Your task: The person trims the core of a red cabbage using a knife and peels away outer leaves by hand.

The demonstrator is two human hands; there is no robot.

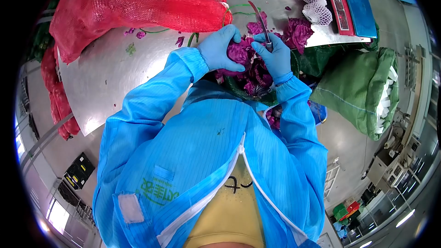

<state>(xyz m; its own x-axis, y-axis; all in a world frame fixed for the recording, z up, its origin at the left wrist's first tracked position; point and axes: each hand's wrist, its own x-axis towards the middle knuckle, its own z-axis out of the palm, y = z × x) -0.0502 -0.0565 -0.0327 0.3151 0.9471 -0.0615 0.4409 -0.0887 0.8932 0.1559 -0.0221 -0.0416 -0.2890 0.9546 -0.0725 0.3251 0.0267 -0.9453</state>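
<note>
Blue gloves cover both hands. My left hand (220, 49) is wrapped round the side of a purple cabbage (240, 52) at the near edge of the metal table. Just right of it, my right hand (274, 57) grips a knife (260, 22), its curved blade pointing up and away. Loose purple leaves (297, 33) lie on the table beyond my right hand. Below the two hands, more purple leaves (257, 81) are gathered over dark green netting at the table edge.
A large red mesh sack (138, 7) covers the table's back left. White foam nets (317, 14) and a red and blue box (351, 7) stand at the back right. A green sack (358, 87) is right of the table (115, 73). Red sacks (57, 96) hang left.
</note>
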